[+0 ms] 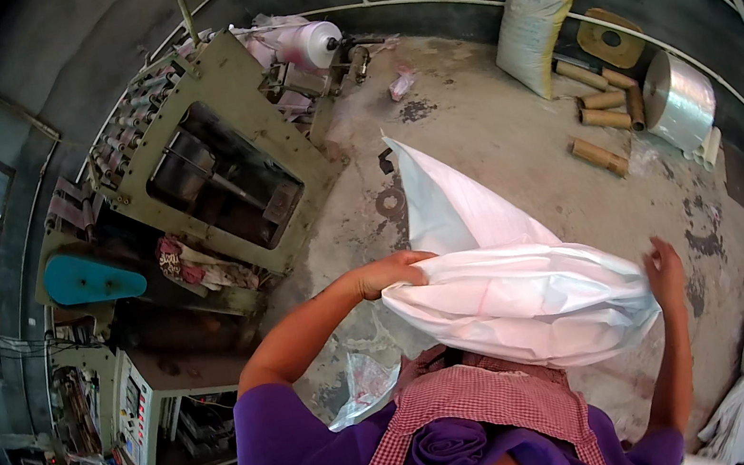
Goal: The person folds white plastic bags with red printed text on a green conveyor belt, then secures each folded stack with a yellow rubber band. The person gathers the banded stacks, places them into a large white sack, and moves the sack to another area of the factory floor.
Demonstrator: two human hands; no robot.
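A large white sack [535,295] of thin, crinkled sheet material spreads in front of my body. One pointed part of it rises away toward the far left, and the nearer part lies in loose folds. My left hand [393,274] is closed on the sack's left edge, its fingers partly hidden by the material. At the right end, my right hand [666,275] is against the sack's edge with curled fingers; its grip is partly hidden. My apron [474,400] is red-and-white checked, just below the sack.
A green machine [270,132] with rollers stands at the left, a film roll [311,46] behind it. A control cabinet [138,402] is at the lower left. Cardboard tubes [599,157], a full sack [535,35] and a large film roll [677,100] line the far right wall.
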